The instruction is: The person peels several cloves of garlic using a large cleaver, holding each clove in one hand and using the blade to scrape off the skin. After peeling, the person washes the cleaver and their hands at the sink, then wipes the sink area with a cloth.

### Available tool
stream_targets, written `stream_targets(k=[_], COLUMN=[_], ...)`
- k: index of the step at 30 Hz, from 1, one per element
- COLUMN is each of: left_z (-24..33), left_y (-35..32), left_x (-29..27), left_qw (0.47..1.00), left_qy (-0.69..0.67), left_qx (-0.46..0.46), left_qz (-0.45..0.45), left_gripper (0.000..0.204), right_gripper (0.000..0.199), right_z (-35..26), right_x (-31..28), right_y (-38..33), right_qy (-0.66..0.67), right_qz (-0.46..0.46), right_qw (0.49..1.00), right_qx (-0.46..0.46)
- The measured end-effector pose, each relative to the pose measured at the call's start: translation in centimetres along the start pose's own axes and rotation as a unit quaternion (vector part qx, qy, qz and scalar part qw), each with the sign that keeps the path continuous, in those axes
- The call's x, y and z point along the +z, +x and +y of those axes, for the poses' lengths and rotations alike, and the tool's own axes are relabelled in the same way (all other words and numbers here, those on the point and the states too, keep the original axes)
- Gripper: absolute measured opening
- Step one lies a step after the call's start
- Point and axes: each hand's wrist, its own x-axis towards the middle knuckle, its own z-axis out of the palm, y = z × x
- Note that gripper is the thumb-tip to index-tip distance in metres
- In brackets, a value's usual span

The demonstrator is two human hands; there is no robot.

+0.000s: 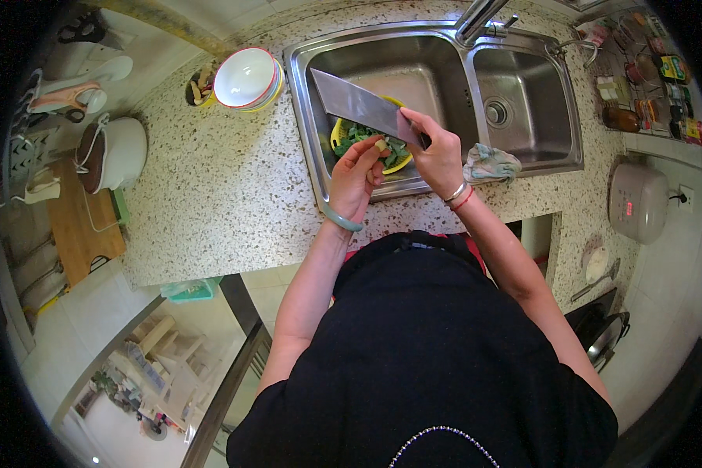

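Observation:
A broad cleaver (355, 101) is gripped in my right hand (438, 154), its blade slanting up and left over the large sink basin. My left hand (357, 173) pinches a small pale piece (381, 145), perhaps a garlic clove, just below the blade. Whether the blade touches that piece I cannot tell. Under both hands a yellow basket (338, 135) with green leafy vegetables (352, 139) sits in the basin, partly covered by the cleaver and my fingers.
The double steel sink (304, 117) has a faucet (476, 23) at its back. A cloth (491, 164) lies at its front edge. Stacked bowls (246, 78) stand on the speckled counter (210, 187). A cutting board (82, 226) leans far left; a rice cooker (638, 201) is right.

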Motion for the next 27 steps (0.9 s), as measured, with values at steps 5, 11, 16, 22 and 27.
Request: stream_targets(k=[5,11,16,22,27], left_z=[-0.9,-2.3,-2.1,-2.3,-3.2], left_y=[0.4,0.9,0.9,1.0,0.9], left_x=[-1.1,-1.9,-1.7,-1.8,-1.8], left_qw=[1.000,0.982,0.987,0.983,0.986], left_qy=[-0.005,0.041,0.014,-0.041,-0.045], left_qx=[0.027,0.155,0.125,0.125,0.124], left_qz=[-0.015,-0.098,-0.100,-0.127,-0.098], left_gripper=[0.025,0.047,0.053,0.060,0.062], right_gripper=[0.047,0.048,0.048,0.047,0.047], right_z=[-2.2,-3.6,-3.9,-3.7,-3.7], right_x=[-1.4,-2.3,-2.3,-2.3,-2.6], right_y=[-0.5,-1.4,-1.7,-1.9,-2.4], right_qy=[-0.002,-0.079,-0.078,-0.075,-0.088], right_qz=[-0.005,-0.051,-0.060,-0.057,-0.062], right_qw=[0.999,0.986,0.984,0.985,0.984], right_qx=[-0.050,-0.141,-0.151,-0.143,-0.140])
